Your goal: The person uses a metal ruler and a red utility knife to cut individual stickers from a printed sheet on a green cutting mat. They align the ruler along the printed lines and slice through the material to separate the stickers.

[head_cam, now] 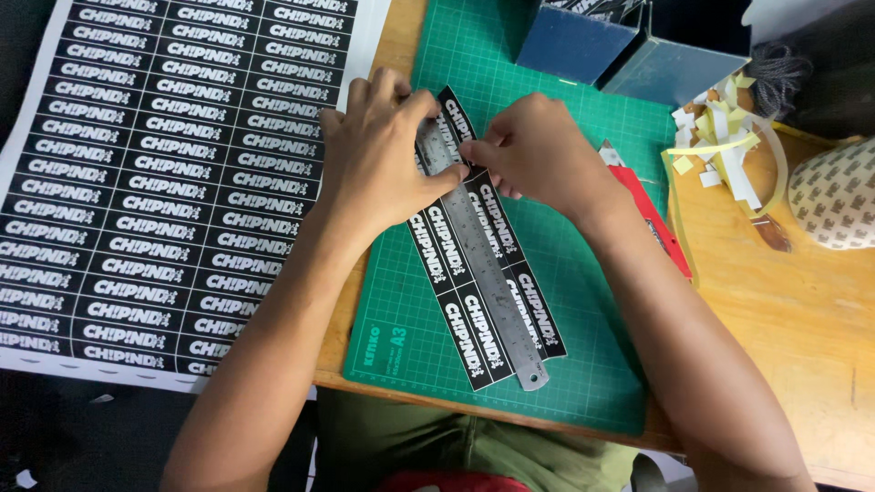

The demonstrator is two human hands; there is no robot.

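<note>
A wooden table is carrying everything here, and a large printed sheet of small black labels in rows is hanging over its left edge. In the middle of the table a green cutting mat with a fine grid is lying flat, reaching to the near edge. On the mat a narrow black label strip, two labels wide and glossy, is running diagonally from the far left toward the near right. A slim steel ruler, dull grey with a rounded end, is lying along the strip's middle on the same long axis, its near end pointing toward the table's near edge.

Both hands are meeting at the far end of the ruler. The left hand is pressing down flat, fingers spread over ruler and strip. The right hand is just beside it, fingertips pinching at the ruler's right edge; whether it is holding a blade I cannot tell.

A red knife is resting at the mat's right edge, under the right wrist. Paper trimmings are piled toward the far right corner, near two blue boxes.
</note>
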